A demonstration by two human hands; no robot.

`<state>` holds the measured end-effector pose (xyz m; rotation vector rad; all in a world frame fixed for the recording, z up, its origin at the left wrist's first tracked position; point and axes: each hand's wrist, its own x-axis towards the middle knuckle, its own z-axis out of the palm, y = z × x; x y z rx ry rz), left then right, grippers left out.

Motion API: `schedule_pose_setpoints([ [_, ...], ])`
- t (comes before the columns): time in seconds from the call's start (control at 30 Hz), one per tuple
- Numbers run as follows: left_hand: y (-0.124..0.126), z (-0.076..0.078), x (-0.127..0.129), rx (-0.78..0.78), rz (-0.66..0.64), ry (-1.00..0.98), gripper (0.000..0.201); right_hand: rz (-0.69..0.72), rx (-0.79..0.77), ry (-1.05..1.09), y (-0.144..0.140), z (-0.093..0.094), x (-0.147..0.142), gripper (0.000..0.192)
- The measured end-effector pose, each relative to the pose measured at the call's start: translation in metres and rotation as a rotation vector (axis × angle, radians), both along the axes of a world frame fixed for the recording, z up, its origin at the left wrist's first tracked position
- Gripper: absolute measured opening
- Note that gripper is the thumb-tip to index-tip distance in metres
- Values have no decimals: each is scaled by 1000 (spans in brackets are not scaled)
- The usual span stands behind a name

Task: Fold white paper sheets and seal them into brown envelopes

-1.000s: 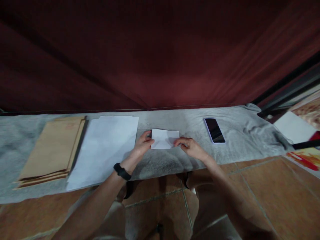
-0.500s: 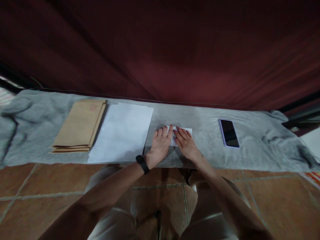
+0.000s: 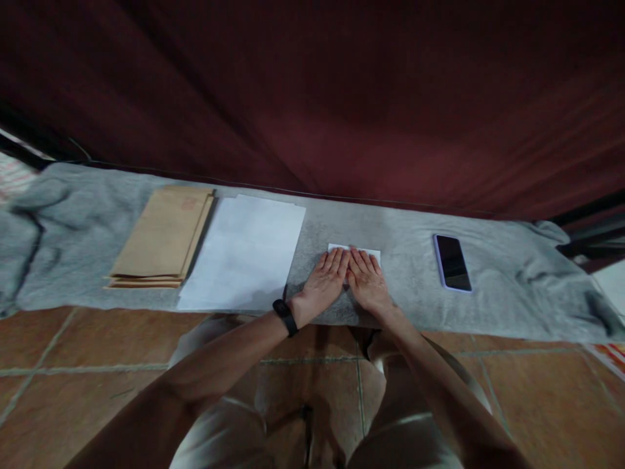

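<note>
The folded paper (image 3: 354,249) lies flat on the grey cloth (image 3: 405,260), almost wholly under my palms; only its far edge shows beyond my fingertips. My left hand (image 3: 324,280) is spread flat, fingers straight and together, pressing down on the paper's left part and gripping nothing. My right hand (image 3: 367,281) lies the same way just beside it, the two forefingers touching or nearly so, and it too holds nothing. To the left, near my left wrist with its black band (image 3: 286,316), sits a stack of white sheets (image 3: 247,254), and beyond that a pile of brown envelopes (image 3: 163,236). A phone (image 3: 452,262) lies face up, well apart to the right. The cloth is soft and rumpled toward its ends, so I judge that pressing on it could give a weak or crooked crease. If my palms slide unevenly the layers could shift out of line, and a sideways push might drag the cloth and nudge the sheets.
</note>
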<state>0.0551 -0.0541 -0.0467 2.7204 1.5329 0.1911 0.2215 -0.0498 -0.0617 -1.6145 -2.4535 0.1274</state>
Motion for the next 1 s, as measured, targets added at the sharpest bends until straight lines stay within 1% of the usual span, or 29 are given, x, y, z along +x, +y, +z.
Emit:
schedule_pose_setpoints([
  [0.13,0,-4,0,11,-11,-1,60,-33,0,12,2,-2,7,53],
  [0.27,3,-8,-5,-26,-11,13,58,-68,10,31,3,-4,18,56],
  [0.5,6,-4,-9,-26,76,-60,56,-140,5,28,2,-1,32,59],
  [0.73,7,-8,-11,-23,117,-64,62,-187,-11,2,1,-2,47,60],
  [1.0,5,-6,-11,-16,128,-38,62,-255,-59,-49,1,0,61,57],
])
